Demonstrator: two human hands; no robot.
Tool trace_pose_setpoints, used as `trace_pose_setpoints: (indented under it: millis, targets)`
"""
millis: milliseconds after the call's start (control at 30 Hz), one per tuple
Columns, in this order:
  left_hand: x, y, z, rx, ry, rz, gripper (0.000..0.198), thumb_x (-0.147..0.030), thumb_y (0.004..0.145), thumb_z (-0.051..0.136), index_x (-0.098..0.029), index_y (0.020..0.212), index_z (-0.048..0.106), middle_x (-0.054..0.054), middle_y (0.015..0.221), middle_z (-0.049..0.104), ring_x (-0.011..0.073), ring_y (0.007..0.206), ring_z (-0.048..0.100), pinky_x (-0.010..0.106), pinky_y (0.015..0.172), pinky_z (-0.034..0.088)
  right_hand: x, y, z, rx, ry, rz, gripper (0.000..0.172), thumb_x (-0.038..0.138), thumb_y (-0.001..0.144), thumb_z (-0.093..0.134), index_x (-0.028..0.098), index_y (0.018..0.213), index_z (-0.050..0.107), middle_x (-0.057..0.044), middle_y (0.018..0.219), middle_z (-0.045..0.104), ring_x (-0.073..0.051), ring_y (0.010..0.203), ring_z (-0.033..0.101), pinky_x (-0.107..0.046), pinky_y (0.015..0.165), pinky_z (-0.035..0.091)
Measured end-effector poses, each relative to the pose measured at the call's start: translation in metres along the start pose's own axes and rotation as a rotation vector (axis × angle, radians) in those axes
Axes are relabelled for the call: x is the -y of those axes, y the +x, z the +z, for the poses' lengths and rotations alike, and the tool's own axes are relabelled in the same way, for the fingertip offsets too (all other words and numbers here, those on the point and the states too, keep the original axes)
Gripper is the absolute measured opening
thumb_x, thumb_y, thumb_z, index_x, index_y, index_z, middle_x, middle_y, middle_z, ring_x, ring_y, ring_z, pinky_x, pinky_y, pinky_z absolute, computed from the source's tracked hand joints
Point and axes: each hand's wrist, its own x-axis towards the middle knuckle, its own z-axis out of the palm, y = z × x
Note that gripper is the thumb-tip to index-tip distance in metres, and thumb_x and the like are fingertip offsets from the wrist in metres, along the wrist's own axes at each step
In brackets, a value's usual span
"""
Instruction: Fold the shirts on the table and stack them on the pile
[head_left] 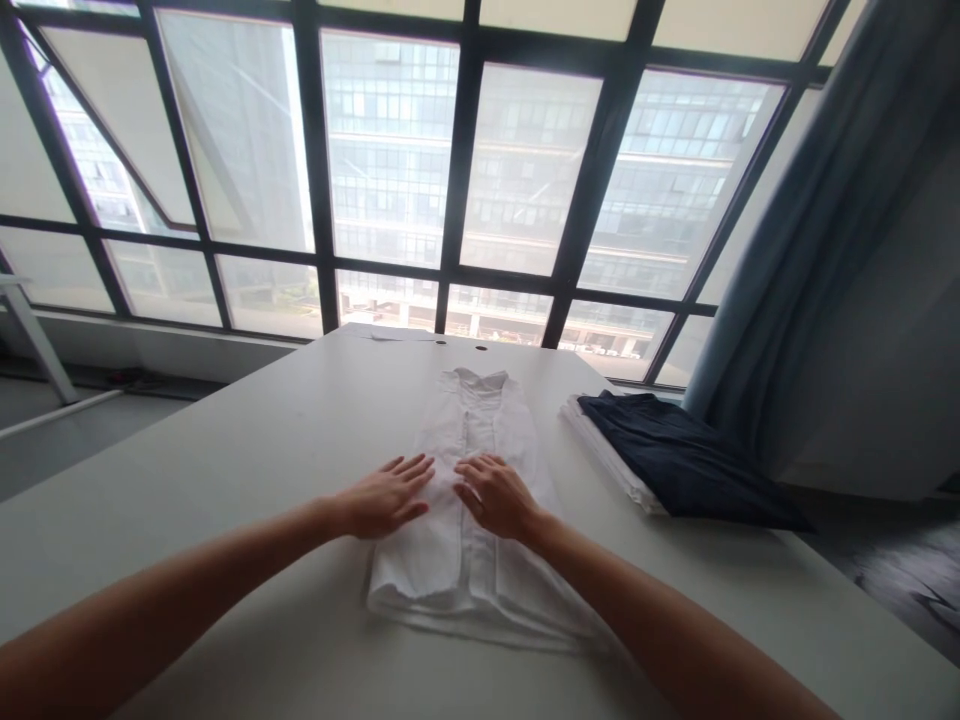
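A white garment (480,570), which looks like a shirt, lies lengthwise on the white table (285,450), its collar toward the window and its hem nearest me. My left hand (386,495) rests on the garment's left side, palm down with the fingers spread. On the middle, close to the front opening, is my right hand (499,495), its fingers slightly bent and apart over the cloth. Neither hand grips anything. Small creases show in the cloth near the hem.
At the right edge of the table lies a stack of folded white cloth (611,455) with a dark navy garment (675,450) on top. Papers (390,334) and two round holes are at the far edge. A blue-grey curtain (810,250) hangs at the right, beside large windows.
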Motion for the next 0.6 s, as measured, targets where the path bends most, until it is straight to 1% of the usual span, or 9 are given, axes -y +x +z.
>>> trace_pose_setpoints:
  millis: [133, 233, 300, 333, 400, 433, 500, 533, 600]
  targets:
    - [-0.046, -0.041, 0.006, 0.067, -0.057, 0.223, 0.067, -0.052, 0.102, 0.031, -0.022, 0.159, 0.013, 0.008, 0.162, 0.013, 0.0254, 0.15, 0.01, 0.043, 0.123, 0.006, -0.042, -0.046, -0.011, 0.016, -0.087, 0.275, 0.04, 0.035, 0.1, 0.041, 0.013, 0.125, 0.062, -0.014, 0.134, 0.06, -0.026, 0.125, 0.054, -0.041, 0.109, 0.036]
    - [-0.069, -0.054, 0.006, 0.095, -0.14, 0.233, 0.065, -0.05, 0.103, 0.031, -0.023, 0.159, 0.011, 0.009, 0.161, 0.01, 0.0269, 0.15, 0.009, 0.045, 0.123, 0.006, -0.07, -0.071, -0.012, 0.023, -0.077, 0.419, 0.04, 0.033, 0.1, 0.038, 0.013, 0.126, 0.062, -0.015, 0.137, 0.058, -0.025, 0.127, 0.053, -0.039, 0.109, 0.036]
    - [-0.077, -0.055, 0.002, 0.137, -0.212, 0.239, 0.067, -0.049, 0.102, 0.036, -0.022, 0.158, 0.015, 0.009, 0.161, 0.01, 0.0284, 0.149, 0.009, 0.046, 0.123, 0.009, -0.084, -0.082, -0.013, -0.016, -0.048, 0.49, 0.04, 0.028, 0.099, 0.037, 0.012, 0.125, 0.063, -0.016, 0.133, 0.061, -0.024, 0.124, 0.056, -0.037, 0.107, 0.039]
    - [-0.077, -0.054, -0.001, 0.168, -0.261, 0.266, 0.064, -0.047, 0.101, 0.038, -0.022, 0.157, 0.02, 0.008, 0.161, 0.014, 0.0281, 0.149, 0.012, 0.044, 0.123, 0.013, -0.09, -0.086, -0.014, -0.032, -0.033, 0.515, 0.04, 0.025, 0.097, 0.037, 0.012, 0.124, 0.063, -0.015, 0.131, 0.062, -0.024, 0.121, 0.057, -0.036, 0.106, 0.04]
    - [-0.07, -0.05, -0.006, 0.184, -0.368, 0.315, 0.051, -0.035, 0.1, 0.042, -0.024, 0.15, 0.041, 0.006, 0.157, 0.033, 0.0248, 0.146, 0.029, 0.038, 0.12, 0.027, -0.101, -0.092, -0.018, -0.038, -0.009, 0.546, 0.04, 0.019, 0.093, 0.039, 0.012, 0.122, 0.065, -0.014, 0.126, 0.066, -0.023, 0.117, 0.06, -0.034, 0.105, 0.041]
    - [-0.062, -0.046, -0.008, 0.143, -0.402, 0.305, 0.045, -0.027, 0.099, 0.043, -0.024, 0.143, 0.051, 0.005, 0.151, 0.044, 0.0226, 0.141, 0.038, 0.035, 0.117, 0.033, -0.106, -0.094, -0.021, -0.026, 0.004, 0.548, 0.04, 0.016, 0.091, 0.04, 0.013, 0.122, 0.066, -0.014, 0.124, 0.067, -0.023, 0.116, 0.061, -0.033, 0.104, 0.042]
    - [-0.041, -0.038, -0.009, -0.017, -0.391, 0.203, 0.041, -0.015, 0.094, 0.044, -0.023, 0.128, 0.065, 0.006, 0.14, 0.058, 0.0205, 0.132, 0.051, 0.034, 0.112, 0.041, -0.115, -0.097, -0.025, 0.005, 0.035, 0.53, 0.042, 0.012, 0.086, 0.044, 0.014, 0.121, 0.067, -0.013, 0.124, 0.067, -0.022, 0.117, 0.061, -0.032, 0.104, 0.042]
    - [-0.029, -0.033, -0.009, -0.103, -0.343, 0.136, 0.041, -0.012, 0.09, 0.046, -0.021, 0.124, 0.067, 0.008, 0.137, 0.06, 0.0213, 0.13, 0.053, 0.036, 0.112, 0.041, -0.118, -0.098, -0.028, 0.02, 0.055, 0.512, 0.043, 0.011, 0.084, 0.046, 0.014, 0.121, 0.067, -0.013, 0.124, 0.067, -0.022, 0.117, 0.061, -0.032, 0.104, 0.042]
    - [-0.008, -0.026, -0.008, -0.16, -0.235, 0.082, 0.042, -0.01, 0.086, 0.051, -0.019, 0.123, 0.066, 0.01, 0.136, 0.061, 0.0233, 0.131, 0.051, 0.041, 0.115, 0.036, -0.12, -0.099, -0.031, 0.051, 0.115, 0.462, 0.046, 0.01, 0.08, 0.049, 0.014, 0.123, 0.067, -0.013, 0.125, 0.067, -0.023, 0.118, 0.06, -0.033, 0.106, 0.042]
